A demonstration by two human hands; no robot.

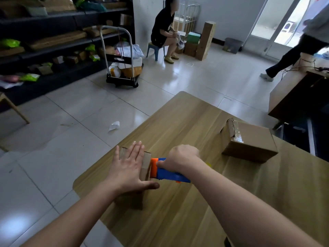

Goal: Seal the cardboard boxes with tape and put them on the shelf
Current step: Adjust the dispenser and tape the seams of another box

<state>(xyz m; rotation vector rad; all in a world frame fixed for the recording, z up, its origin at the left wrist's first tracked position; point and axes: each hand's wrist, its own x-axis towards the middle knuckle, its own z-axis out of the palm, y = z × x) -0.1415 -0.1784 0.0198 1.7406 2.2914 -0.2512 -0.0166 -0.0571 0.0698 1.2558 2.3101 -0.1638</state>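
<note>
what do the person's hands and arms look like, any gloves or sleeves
Both are bare: the left hand and right hand wear no gloves, and no ring, watch or bracelet shows. No sleeve is in view on either arm.

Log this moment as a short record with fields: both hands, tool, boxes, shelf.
left hand: flat, fingers straight, pressing on top of the small box
right hand: grips the tape dispenser, its orange end against the small box's right edge
small box: near left part of the table, under the left hand
second box: on the table to the right, apart from both hands, a flap sticking up
shelf: dark, along the left wall, holding parcels; neither box on it yet
</note>
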